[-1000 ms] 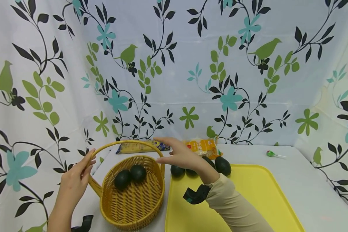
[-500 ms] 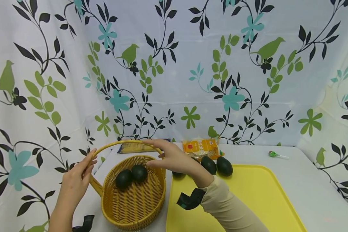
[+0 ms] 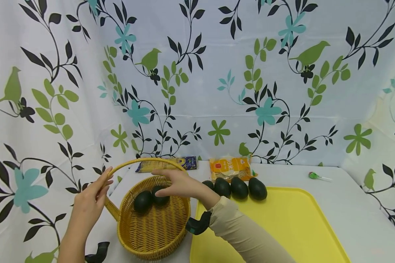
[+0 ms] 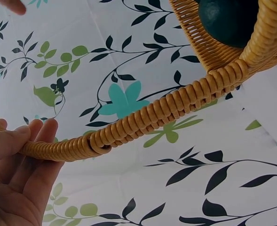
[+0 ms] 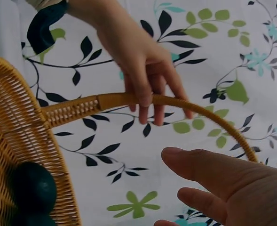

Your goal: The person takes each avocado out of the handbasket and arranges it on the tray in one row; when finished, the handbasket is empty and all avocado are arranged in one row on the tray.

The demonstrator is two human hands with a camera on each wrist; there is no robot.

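Observation:
My left hand (image 3: 91,199) pinches the handle (image 3: 121,165) of a round yellow wicker basket (image 3: 151,252) between thumb and fingers, at the handle's left side. In the left wrist view the handle (image 4: 171,101) lies across the fingers. Two dark green avocados, one in front (image 3: 142,202) and one behind it (image 3: 160,200), lie inside the basket toward its back. My right hand (image 3: 181,184) hovers over the basket's right back part under the handle's arch, fingers spread and holding nothing. In the right wrist view its thumb (image 5: 194,165) is apart from the handle.
Several avocados (image 3: 239,188) line the back left edge of a yellow tray (image 3: 283,223), right of the basket. An orange snack bag (image 3: 230,167) and a yellow-blue packet (image 3: 187,163) lie behind. A green lollipop (image 3: 313,175) is at back right.
My right hand has moved left, from the basket's right rim to over its inside, uncovering the row of avocados on the tray. The left hand keeps its hold on the handle.

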